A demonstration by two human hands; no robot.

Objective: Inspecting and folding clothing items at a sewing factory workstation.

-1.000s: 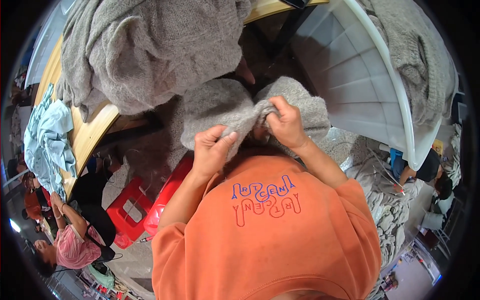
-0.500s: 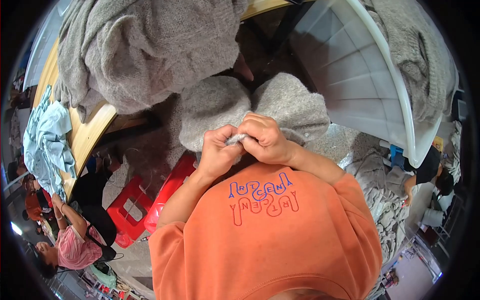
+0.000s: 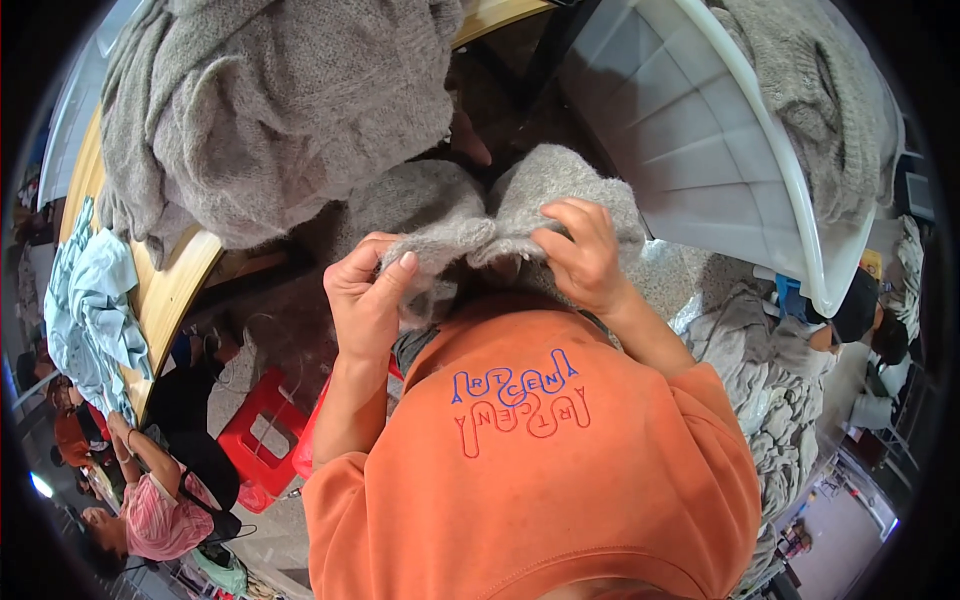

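Observation:
A grey, fuzzy knitted garment (image 3: 565, 185) lies across my lap, with a bunched edge stretched between my two hands. At the left, my left hand (image 3: 365, 290) grips that edge between thumb and fingers, and a loose fold hangs beside the thumb. My right hand (image 3: 588, 255) pinches the edge on the other side, its fingers curled over the knit. The garment's middle sags a little between the hands. Its lower part is hidden behind my orange top (image 3: 530, 480).
A heap of grey knitwear (image 3: 280, 120) covers the wooden table (image 3: 185, 275), with light blue cloth (image 3: 95, 300) at its left end. On the right stands a big pale plastic bin (image 3: 700, 150). A red stool (image 3: 265, 425) is at lower left. Co-workers are at both sides.
My hands, close together before, have moved apart, the left one leftward and the right one rightward. The knit edge between them is now spread open to view.

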